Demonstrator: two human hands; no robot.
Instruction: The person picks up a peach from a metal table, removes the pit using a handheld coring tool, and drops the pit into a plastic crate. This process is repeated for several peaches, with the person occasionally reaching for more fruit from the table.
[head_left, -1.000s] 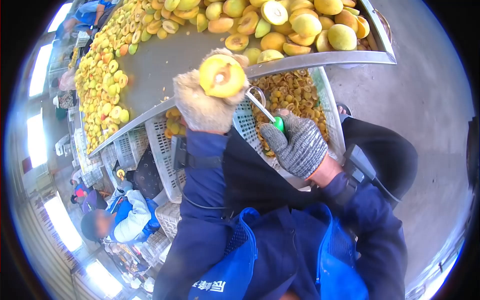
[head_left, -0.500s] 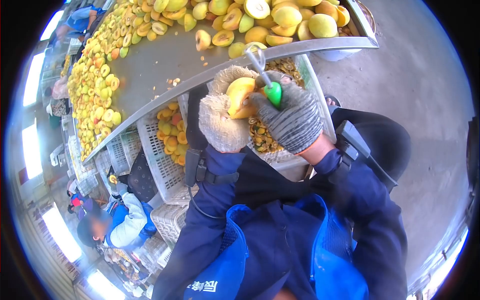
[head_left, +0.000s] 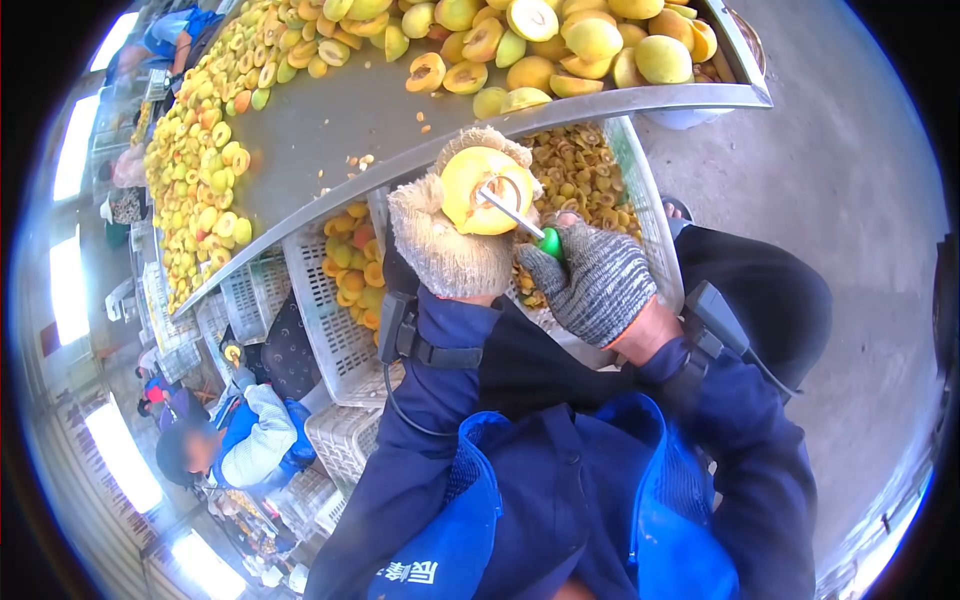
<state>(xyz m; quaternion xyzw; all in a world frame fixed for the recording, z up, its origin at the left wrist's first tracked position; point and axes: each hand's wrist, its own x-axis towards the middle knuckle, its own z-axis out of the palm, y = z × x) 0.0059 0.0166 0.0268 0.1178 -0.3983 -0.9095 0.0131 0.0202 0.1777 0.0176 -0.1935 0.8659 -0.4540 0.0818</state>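
Head: green-handled tool (head_left: 522, 219) now at fruit (head_left: 464, 186)

the left hand (head_left: 455, 225) holds a halved yellow fruit (head_left: 487, 192); the right hand (head_left: 595, 280) grips a green-handled tool (head_left: 522, 221), its metal end at the cut face.

So the table (head_left: 320, 125) is plain dull grey, and the fruit pile (head_left: 210, 130) on it goes yellow, orange and greenish with a few red blushes. Just below the table edge, the left glove (head_left: 445, 240) is fuzzy tan and the fruit half (head_left: 465, 180) is bright yellow with a browny-orange middle. Right glove (head_left: 600, 285) is speckled, streaky dark grey and white with an orange cuff edge (head_left: 627, 332); the tool handle (head_left: 550, 242) is vivid green, its shaft (head_left: 513, 212) silvery. Further below the table: navy sleeves (head_left: 450, 315), black trousers (head_left: 770, 290), and a bright blue vest (head_left: 690, 530) with white lettering (head_left: 415, 572).
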